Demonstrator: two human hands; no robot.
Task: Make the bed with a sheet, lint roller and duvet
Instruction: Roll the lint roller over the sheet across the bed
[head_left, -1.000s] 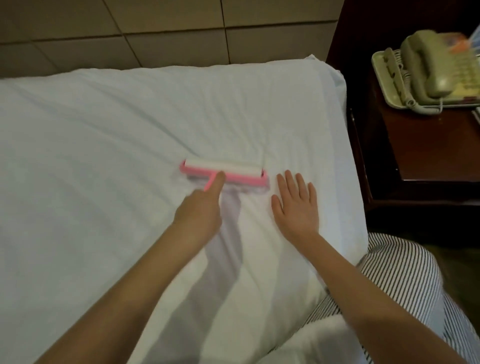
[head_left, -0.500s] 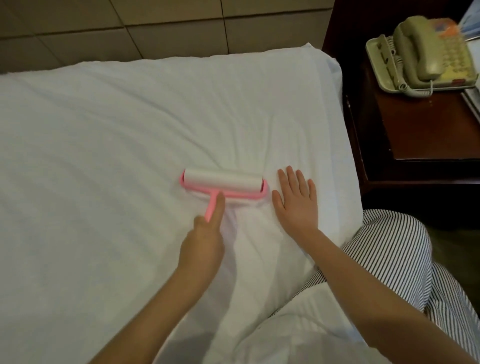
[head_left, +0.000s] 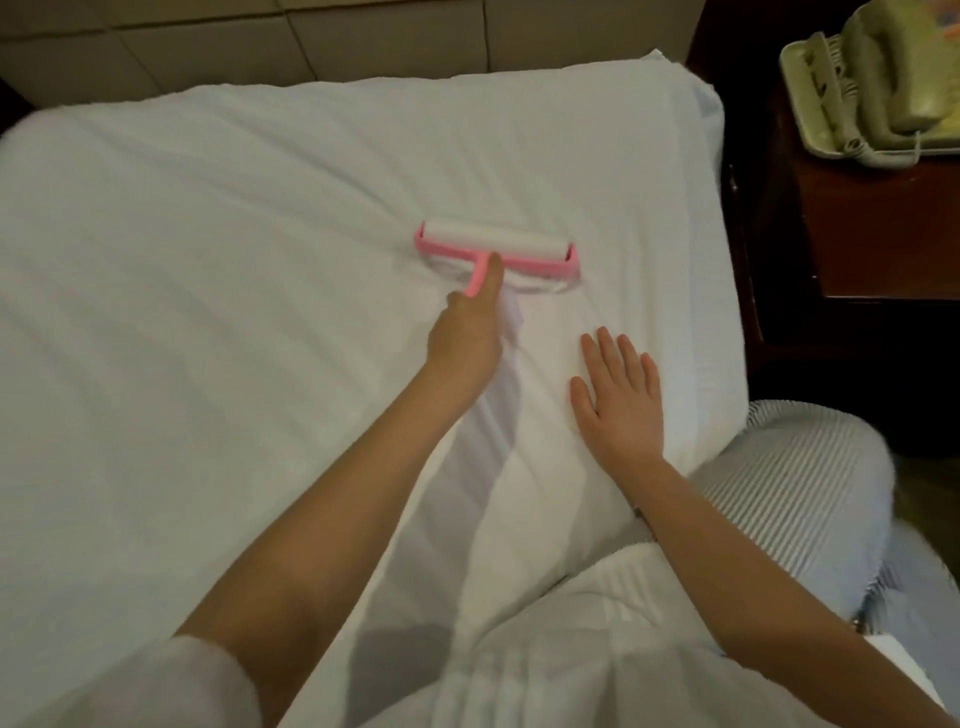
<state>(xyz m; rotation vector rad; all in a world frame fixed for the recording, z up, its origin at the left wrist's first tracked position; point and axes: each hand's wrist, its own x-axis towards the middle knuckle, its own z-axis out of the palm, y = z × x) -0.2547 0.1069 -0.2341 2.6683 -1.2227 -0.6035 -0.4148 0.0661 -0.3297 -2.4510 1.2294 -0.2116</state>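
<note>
Head camera looks down on a bed (head_left: 724, 312) covered by a white sheet (head_left: 208, 322), where the lint roller (head_left: 496, 249) lies crosswise on the fabric, right of the middle and towards the far end. The left hand (head_left: 465, 338) grips the pink handle, fingers curled around it and one digit laid straight along the stem up to the crossbar, a hold that likely lets it press the white roll down and steer it in a straight line. The right hand (head_left: 621, 400) holds nothing; it lies flat on the sheet with fingers straight and slightly spread, palm down, nearer than the roller and to its right, close to the bed's right edge. Placed there, it probably pins the cloth so the sticky roll does not drag it into folds; small creases do gather just behind the roller's frame. Judging by this, the sheet is on and the cleaning step is in hand, with the duvet not yet spread. Padded white fabric (head_left: 597, 654) at the near edge may be that duvet, though I cannot tell. Striped fabric (head_left: 795, 499) shows at lower right. A telephone (head_left: 883, 88) sits on the dark desk (head_left: 857, 249) beside the bed, well apart from both hands.
</note>
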